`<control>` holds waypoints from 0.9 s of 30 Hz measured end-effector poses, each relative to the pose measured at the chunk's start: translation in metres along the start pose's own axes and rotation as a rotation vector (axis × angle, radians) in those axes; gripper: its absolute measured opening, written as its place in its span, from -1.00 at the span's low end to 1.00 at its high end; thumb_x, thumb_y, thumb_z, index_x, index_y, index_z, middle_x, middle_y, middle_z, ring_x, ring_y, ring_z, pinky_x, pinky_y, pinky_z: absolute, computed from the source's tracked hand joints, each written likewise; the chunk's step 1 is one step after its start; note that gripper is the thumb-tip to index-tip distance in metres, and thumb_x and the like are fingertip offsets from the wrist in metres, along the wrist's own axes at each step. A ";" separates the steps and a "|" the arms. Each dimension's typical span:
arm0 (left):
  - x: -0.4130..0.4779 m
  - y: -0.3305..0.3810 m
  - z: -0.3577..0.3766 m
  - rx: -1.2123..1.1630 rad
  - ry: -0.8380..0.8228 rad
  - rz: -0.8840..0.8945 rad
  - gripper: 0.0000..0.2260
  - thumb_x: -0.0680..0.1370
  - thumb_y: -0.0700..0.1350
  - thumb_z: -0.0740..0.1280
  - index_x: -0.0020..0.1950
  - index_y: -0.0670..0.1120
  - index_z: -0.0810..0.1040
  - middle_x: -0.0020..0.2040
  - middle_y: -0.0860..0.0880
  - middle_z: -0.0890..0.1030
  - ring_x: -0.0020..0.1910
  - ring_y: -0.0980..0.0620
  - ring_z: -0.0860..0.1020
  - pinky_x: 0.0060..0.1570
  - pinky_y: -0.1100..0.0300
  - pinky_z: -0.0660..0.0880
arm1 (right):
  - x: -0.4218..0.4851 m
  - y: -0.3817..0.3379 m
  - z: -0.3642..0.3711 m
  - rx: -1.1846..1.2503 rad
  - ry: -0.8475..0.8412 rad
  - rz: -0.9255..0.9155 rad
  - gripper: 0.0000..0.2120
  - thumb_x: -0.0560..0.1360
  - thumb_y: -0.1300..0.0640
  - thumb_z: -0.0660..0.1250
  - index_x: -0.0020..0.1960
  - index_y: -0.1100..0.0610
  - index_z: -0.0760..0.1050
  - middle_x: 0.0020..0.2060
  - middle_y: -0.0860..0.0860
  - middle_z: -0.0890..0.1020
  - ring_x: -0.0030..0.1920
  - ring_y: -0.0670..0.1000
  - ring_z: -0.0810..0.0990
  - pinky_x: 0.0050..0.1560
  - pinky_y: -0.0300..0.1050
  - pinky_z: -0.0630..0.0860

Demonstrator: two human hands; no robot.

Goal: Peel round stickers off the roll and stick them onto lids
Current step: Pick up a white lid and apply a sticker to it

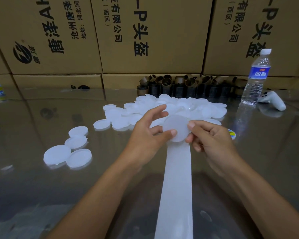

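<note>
- Head view, work zone: a round translucent white plastic lid (176, 125) is held above the reflective grey table (33, 121), centre of the scene, between both hands.
- The left hand (148, 135) pinches the lid's near-left rim under the thumb. The remaining fingers are spread away, which leaves the lid face uncovered.
- The right hand (212, 140) grips the lid's right rim with thumb on top and fingers curled beneath. Holding opposite rims steadies the lid for pressing.
- The lid face towards the camera is plain. Whether a sticker is on it cannot be determined.
- A white paper backing strip (175, 187) runs from beneath the lid to the near edge, probably so that spent liner feeds clear of the work.
- A sticker roll with blue and yellow print (232, 133) shows just right of the right hand, mostly hidden, within short reach.
- Head view, supply: a pile of loose white lids (162, 107) lies just beyond the hands. Four separate white lids (57, 155) lie near left, apparently a set-aside group.
- Head view, background: brown cardboard cores (179, 83) and a clear plastic water bottle with blue label (256, 78) stand far right, clear of the task.
</note>
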State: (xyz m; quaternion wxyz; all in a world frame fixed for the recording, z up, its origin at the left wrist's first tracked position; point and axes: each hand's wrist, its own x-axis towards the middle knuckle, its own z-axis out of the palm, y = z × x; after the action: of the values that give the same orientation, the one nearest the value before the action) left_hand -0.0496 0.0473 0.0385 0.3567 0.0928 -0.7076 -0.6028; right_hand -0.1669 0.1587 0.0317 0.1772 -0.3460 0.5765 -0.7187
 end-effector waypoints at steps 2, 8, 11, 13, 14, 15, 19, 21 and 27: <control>0.002 -0.003 -0.001 -0.182 0.040 -0.081 -0.64 0.49 -0.26 0.39 0.23 0.04 0.51 0.18 -0.02 0.60 0.03 0.05 0.63 0.00 0.26 0.56 | -0.002 0.000 0.004 0.043 -0.026 0.025 -0.86 0.55 0.19 0.27 -0.13 0.16 0.57 -0.48 0.01 0.58 -0.58 -0.09 0.35 -0.50 -0.33 0.33; 0.007 -0.010 0.009 -0.603 -0.012 -0.188 -0.71 0.46 -0.11 0.29 0.16 -0.13 0.55 0.08 -0.12 0.62 0.04 0.02 0.59 0.07 0.22 0.56 | -0.006 -0.001 0.014 0.008 -0.093 0.060 -0.88 0.55 0.16 0.25 -0.08 0.21 0.49 -0.45 0.02 0.62 -0.64 -0.08 0.32 -0.55 -0.31 0.28; 0.009 -0.012 0.012 -0.640 0.011 -0.200 -0.81 0.59 -0.14 0.19 0.10 -0.11 0.56 0.03 -0.12 0.59 0.04 -0.04 0.54 0.08 0.16 0.52 | -0.007 0.001 0.016 0.009 -0.104 0.050 -0.89 0.53 0.17 0.29 -0.15 0.18 0.49 -0.53 0.01 0.55 -0.63 -0.11 0.28 -0.57 -0.36 0.23; 0.010 -0.015 0.011 -0.670 0.038 -0.206 -0.80 0.62 -0.16 0.15 0.09 -0.12 0.55 0.05 -0.14 0.56 0.07 -0.07 0.52 0.08 0.15 0.52 | -0.006 0.003 0.017 0.007 -0.053 0.034 -0.90 0.52 0.16 0.32 -0.16 0.16 0.51 -0.58 -0.02 0.48 -0.57 -0.14 0.34 -0.52 -0.39 0.28; 0.011 -0.015 0.010 -0.688 0.061 -0.210 -0.81 0.62 -0.17 0.14 0.09 -0.13 0.54 0.08 -0.15 0.55 0.10 -0.07 0.52 0.10 0.15 0.51 | -0.005 0.005 0.016 -0.032 0.000 0.006 -0.89 0.51 0.16 0.33 -0.18 0.15 0.51 -0.59 -0.04 0.44 -0.56 -0.16 0.34 -0.50 -0.40 0.29; 0.012 -0.016 0.008 -0.701 0.090 -0.216 -0.81 0.63 -0.18 0.13 0.09 -0.14 0.53 0.10 -0.15 0.56 0.10 -0.05 0.53 0.11 0.16 0.51 | -0.003 0.008 0.015 -0.086 0.061 -0.035 -0.88 0.51 0.15 0.34 -0.19 0.14 0.50 -0.61 -0.04 0.40 -0.57 -0.16 0.31 -0.49 -0.40 0.27; 0.015 -0.020 0.000 -0.692 0.189 -0.245 -0.80 0.65 -0.24 0.09 0.08 -0.14 0.51 0.04 -0.06 0.62 0.04 0.02 0.59 -0.04 0.23 0.54 | 0.001 0.016 0.011 -0.201 0.258 -0.160 -0.77 0.46 0.13 0.42 -0.25 0.10 0.38 -0.58 -0.07 0.32 -0.56 -0.14 0.23 -0.49 -0.40 0.24; 0.014 -0.022 -0.002 -0.677 0.209 -0.259 -0.79 0.65 -0.26 0.07 0.08 -0.15 0.50 0.03 -0.06 0.63 0.01 -0.02 0.62 -0.05 0.22 0.56 | 0.003 0.019 0.010 -0.237 0.308 -0.152 -0.73 0.42 0.15 0.46 -0.24 0.09 0.35 -0.52 -0.03 0.36 -0.54 -0.16 0.28 -0.46 -0.41 0.27; 0.013 -0.023 0.002 -0.584 0.276 -0.338 -0.79 0.66 -0.26 0.09 0.08 -0.11 0.51 0.02 -0.10 0.62 -0.01 -0.10 0.63 0.10 0.06 0.54 | 0.005 0.019 0.007 -0.212 0.183 0.015 -0.76 0.47 0.25 0.39 -0.06 -0.04 0.40 -0.26 -0.03 0.65 -0.33 -0.17 0.53 -0.38 -0.46 0.39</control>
State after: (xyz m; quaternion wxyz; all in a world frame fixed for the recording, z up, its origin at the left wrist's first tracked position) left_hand -0.0668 0.0360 0.0224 0.3554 0.1834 -0.4257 -0.8117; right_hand -0.1682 0.1449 0.0155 0.0918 -0.2914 0.6658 -0.6807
